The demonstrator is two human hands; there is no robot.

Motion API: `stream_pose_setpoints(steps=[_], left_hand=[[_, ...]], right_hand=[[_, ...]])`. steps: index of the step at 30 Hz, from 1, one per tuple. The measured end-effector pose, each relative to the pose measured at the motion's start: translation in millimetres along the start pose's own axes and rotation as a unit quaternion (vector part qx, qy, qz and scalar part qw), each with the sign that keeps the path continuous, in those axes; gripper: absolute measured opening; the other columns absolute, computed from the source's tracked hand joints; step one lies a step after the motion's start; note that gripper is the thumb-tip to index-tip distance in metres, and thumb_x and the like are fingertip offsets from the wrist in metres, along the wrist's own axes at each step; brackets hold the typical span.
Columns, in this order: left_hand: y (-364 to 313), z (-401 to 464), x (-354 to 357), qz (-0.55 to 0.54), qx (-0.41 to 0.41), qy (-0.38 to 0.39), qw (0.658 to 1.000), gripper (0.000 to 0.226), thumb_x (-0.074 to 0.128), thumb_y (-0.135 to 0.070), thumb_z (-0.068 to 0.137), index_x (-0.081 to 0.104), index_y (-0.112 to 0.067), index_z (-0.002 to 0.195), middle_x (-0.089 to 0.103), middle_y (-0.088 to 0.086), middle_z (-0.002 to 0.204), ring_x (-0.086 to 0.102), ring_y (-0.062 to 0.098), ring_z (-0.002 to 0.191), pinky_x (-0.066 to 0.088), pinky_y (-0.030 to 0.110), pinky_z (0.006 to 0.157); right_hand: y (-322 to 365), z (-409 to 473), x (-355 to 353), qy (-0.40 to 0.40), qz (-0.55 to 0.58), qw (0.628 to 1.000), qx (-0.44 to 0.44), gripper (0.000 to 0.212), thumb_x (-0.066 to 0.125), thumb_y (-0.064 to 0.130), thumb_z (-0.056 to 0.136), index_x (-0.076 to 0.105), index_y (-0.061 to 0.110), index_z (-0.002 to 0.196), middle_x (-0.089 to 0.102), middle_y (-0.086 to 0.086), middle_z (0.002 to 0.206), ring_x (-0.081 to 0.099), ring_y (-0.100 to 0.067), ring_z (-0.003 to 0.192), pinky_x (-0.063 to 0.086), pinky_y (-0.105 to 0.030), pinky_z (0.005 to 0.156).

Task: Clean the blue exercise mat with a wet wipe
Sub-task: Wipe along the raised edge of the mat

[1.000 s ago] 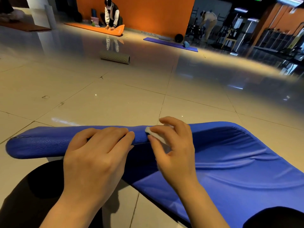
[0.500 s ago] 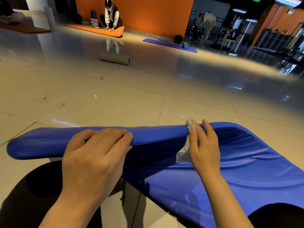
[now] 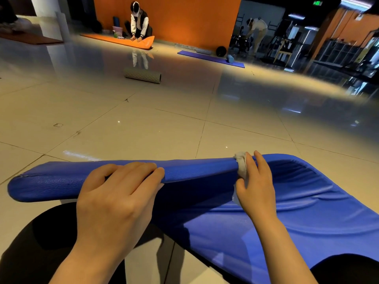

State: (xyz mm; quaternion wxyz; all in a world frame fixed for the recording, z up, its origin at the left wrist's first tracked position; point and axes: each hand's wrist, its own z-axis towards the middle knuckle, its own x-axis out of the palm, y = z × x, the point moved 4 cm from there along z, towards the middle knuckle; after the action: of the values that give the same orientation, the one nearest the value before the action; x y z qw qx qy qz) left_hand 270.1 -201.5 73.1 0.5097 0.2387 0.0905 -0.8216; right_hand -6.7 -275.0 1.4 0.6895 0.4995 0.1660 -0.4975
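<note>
The blue exercise mat point(image 3: 307, 201) lies across my lap and the tiled floor, its far edge lifted into a raised ridge. My left hand point(image 3: 114, 201) grips that ridge near its middle, fingers curled over the top. My right hand point(image 3: 256, 185) holds a white wet wipe point(image 3: 241, 168) wrapped over the ridge further right, thumb on the near side and fingers on the far side. The lower part of the wipe is hidden behind my right hand.
My dark-clothed knees sit at bottom left point(image 3: 41, 242) and bottom right point(image 3: 348, 269). A grey foam roller point(image 3: 142, 75) lies on the tiles ahead. Further off are an orange mat point(image 3: 114, 38) with a kneeling person point(image 3: 139, 23), a purple mat point(image 3: 211, 58) and gym racks point(image 3: 338, 52).
My right hand has slid the wipe to the right along the raised mat edge, away from my left hand. My left hand has kept its grip in place.
</note>
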Motion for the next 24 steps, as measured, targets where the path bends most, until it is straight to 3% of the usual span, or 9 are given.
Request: stream_pose_setpoints(steps=[2, 5, 7, 9, 11, 15, 18, 20, 24], left_hand=[[1.7, -0.3, -0.7, 0.001, -0.004, -0.004, 1.000, 0.008, 0.068, -0.009, 0.086, 0.076, -0.008, 0.089, 0.075, 0.005, 0.090, 0.071, 0.028, 0.075, 0.042, 0.038, 0.074], [4.5, -1.2, -1.6, 0.003, -0.008, -0.009, 1.000, 0.009, 0.068, -0.010, 0.088, 0.076, -0.008, 0.091, 0.075, 0.005, 0.092, 0.071, 0.027, 0.078, 0.042, 0.038, 0.076], [4.6, -1.7, -2.2, 0.004, -0.005, -0.007, 1.000, 0.010, 0.067, -0.010, 0.088, 0.076, -0.008, 0.091, 0.075, 0.005, 0.093, 0.072, 0.027, 0.078, 0.042, 0.038, 0.076], [2.7, -1.1, -3.3, 0.009, 0.000, -0.007, 1.000, 0.010, 0.067, -0.010, 0.089, 0.076, -0.008, 0.090, 0.075, 0.006, 0.093, 0.073, 0.027, 0.080, 0.042, 0.039, 0.075], [1.1, -0.4, -4.2, 0.007, 0.001, -0.008, 1.000, 0.010, 0.066, -0.009, 0.090, 0.076, -0.008, 0.090, 0.075, 0.006, 0.094, 0.073, 0.027, 0.082, 0.043, 0.039, 0.075], [3.9, -2.3, -6.3, 0.005, -0.001, -0.011, 1.000, 0.011, 0.066, -0.009, 0.090, 0.077, -0.009, 0.089, 0.076, 0.006, 0.094, 0.074, 0.027, 0.082, 0.043, 0.039, 0.075], [0.9, -3.7, -5.7, -0.004, 0.004, -0.019, 1.000, 0.009, 0.068, -0.009, 0.089, 0.077, -0.008, 0.088, 0.076, 0.006, 0.094, 0.071, 0.024, 0.086, 0.043, 0.039, 0.074], [-0.6, -3.2, -5.5, -0.003, 0.007, -0.020, 1.000, 0.009, 0.068, -0.009, 0.089, 0.077, -0.008, 0.088, 0.076, 0.006, 0.094, 0.068, 0.023, 0.088, 0.043, 0.039, 0.075], [4.1, -5.4, -6.7, -0.004, 0.006, -0.015, 1.000, 0.010, 0.067, -0.009, 0.090, 0.077, -0.007, 0.089, 0.076, 0.007, 0.094, 0.074, 0.028, 0.080, 0.044, 0.039, 0.074]], right_hand=[[4.4, -0.5, -3.6, -0.009, 0.028, 0.999, -0.023, 0.056, 0.042, 0.004, 0.092, 0.044, 0.020, 0.146, 0.039, 0.004, 0.147, 0.037, -0.011, 0.131, 0.038, -0.022, 0.093], [14.8, -4.0, -14.3, -0.027, 0.097, 0.994, -0.049, 0.055, 0.036, 0.014, 0.100, 0.031, 0.049, 0.143, 0.049, 0.020, 0.123, 0.046, 0.013, 0.099, 0.037, -0.004, 0.079], [30.1, -8.5, -16.4, -0.040, 0.113, 0.989, -0.089, 0.060, 0.039, 0.020, 0.100, 0.022, 0.055, 0.146, 0.045, 0.027, 0.134, 0.049, 0.001, 0.120, 0.038, -0.010, 0.092], [56.4, -18.5, -8.1, -0.047, 0.077, 0.978, -0.187, 0.053, 0.038, 0.027, 0.099, 0.029, 0.042, 0.149, 0.035, 0.019, 0.151, 0.032, -0.020, 0.144, 0.031, -0.028, 0.112], [79.4, -32.5, 6.6, -0.065, 0.042, 0.958, -0.277, 0.043, 0.034, 0.032, 0.104, 0.037, 0.021, 0.146, 0.033, 0.000, 0.155, 0.023, -0.024, 0.147, 0.021, -0.036, 0.120], [91.2, -43.8, 19.8, -0.061, 0.053, 0.941, -0.329, 0.042, 0.028, 0.028, 0.107, 0.039, 0.010, 0.144, 0.046, -0.006, 0.147, 0.036, -0.020, 0.141, 0.019, -0.037, 0.121], [50.9, -27.5, 15.7, -0.085, -0.015, 0.949, -0.303, 0.040, 0.033, 0.017, 0.103, 0.046, 0.008, 0.139, 0.053, -0.012, 0.141, 0.041, -0.025, 0.136, 0.017, -0.041, 0.120], [13.2, -7.7, 9.9, -0.095, -0.059, 0.968, -0.225, 0.044, 0.036, 0.015, 0.097, 0.052, 0.004, 0.137, 0.054, -0.015, 0.141, 0.040, -0.028, 0.135, 0.013, -0.042, 0.119], [-29.5, 9.9, 8.4, -0.052, -0.093, 0.992, -0.075, 0.057, 0.021, 0.034, 0.100, 0.039, 0.009, 0.148, 0.035, -0.007, 0.156, 0.029, -0.029, 0.145, 0.012, -0.045, 0.121]])
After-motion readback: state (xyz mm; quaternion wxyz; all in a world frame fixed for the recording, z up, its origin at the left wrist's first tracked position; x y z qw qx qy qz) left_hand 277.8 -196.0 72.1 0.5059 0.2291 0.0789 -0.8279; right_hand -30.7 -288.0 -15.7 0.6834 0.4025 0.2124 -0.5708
